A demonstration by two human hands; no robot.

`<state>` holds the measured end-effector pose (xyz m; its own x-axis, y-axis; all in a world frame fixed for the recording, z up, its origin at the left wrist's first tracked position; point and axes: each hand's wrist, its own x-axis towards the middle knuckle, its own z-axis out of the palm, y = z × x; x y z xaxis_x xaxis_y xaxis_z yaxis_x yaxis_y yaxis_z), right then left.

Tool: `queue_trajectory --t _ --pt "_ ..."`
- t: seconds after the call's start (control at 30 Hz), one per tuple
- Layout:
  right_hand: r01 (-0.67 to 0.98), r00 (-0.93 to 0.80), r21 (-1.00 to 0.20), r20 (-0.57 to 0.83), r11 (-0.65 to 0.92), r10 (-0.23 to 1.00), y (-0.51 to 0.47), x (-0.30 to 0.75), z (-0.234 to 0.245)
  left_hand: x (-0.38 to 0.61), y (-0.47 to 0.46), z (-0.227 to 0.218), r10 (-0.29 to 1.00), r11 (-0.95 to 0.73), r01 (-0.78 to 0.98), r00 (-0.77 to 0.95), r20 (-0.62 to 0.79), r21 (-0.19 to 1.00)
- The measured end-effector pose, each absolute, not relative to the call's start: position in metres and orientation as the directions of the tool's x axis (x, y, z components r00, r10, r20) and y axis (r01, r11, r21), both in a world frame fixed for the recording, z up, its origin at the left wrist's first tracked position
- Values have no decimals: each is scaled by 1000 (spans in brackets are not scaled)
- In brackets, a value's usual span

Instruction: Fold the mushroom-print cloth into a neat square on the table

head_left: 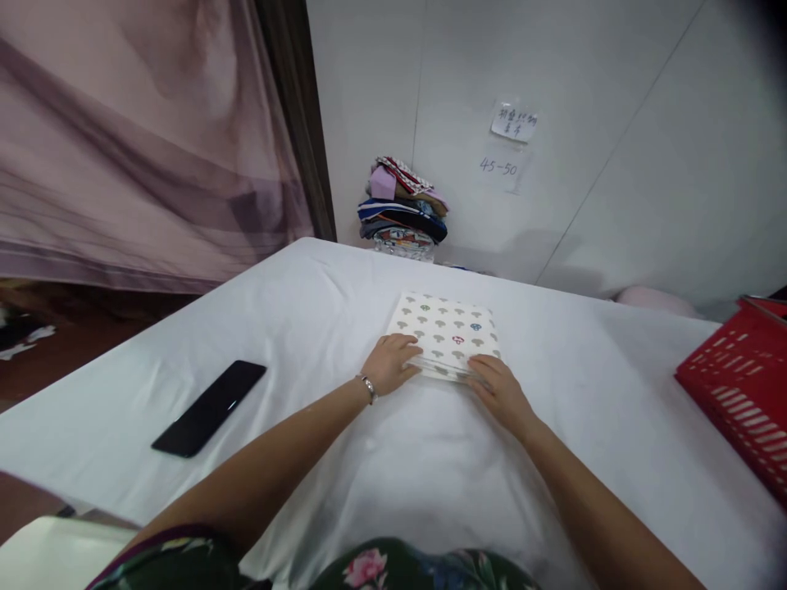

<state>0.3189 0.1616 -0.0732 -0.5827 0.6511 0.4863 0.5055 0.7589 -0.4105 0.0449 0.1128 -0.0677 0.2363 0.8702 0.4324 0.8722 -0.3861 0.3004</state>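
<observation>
A folded white cloth [448, 329] printed with grey mushrooms, a few of them coloured, lies in a flat rectangle on the white-covered table. At its near left corner is my left hand [388, 364], fingers on top and thumb at the front edge. My right hand [499, 388] grips the near right corner in the same way, its thumb low against the fold. Both hands are closed on the cloth's near edge, where stacked layers show. A bracelet [367, 388] circles my left wrist.
A black phone [210, 408] lies to the left on the table [430, 475]. A red basket [738, 385] stands at the right edge. Beyond the far edge rises a stack of folded clothes [402, 209] by the wall. A pink curtain [141, 139] hangs at left.
</observation>
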Motion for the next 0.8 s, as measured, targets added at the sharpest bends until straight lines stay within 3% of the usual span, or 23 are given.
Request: queue_trajectory --t 0.1,0.2,0.57,0.8 --pt "537 -627 -302 481 787 613 163 319 -75 49 114 -71 877 -371 890 243 414 264" --pt "585 -616 -266 469 766 633 166 321 -75 48 119 -74 888 -336 897 201 413 286" --pt "602 -622 -244 454 761 638 173 300 -73 63 133 -76 887 -361 873 213 409 328" --pt "569 -575 -313 510 761 640 172 302 -74 65 137 -75 880 -389 857 237 413 338"
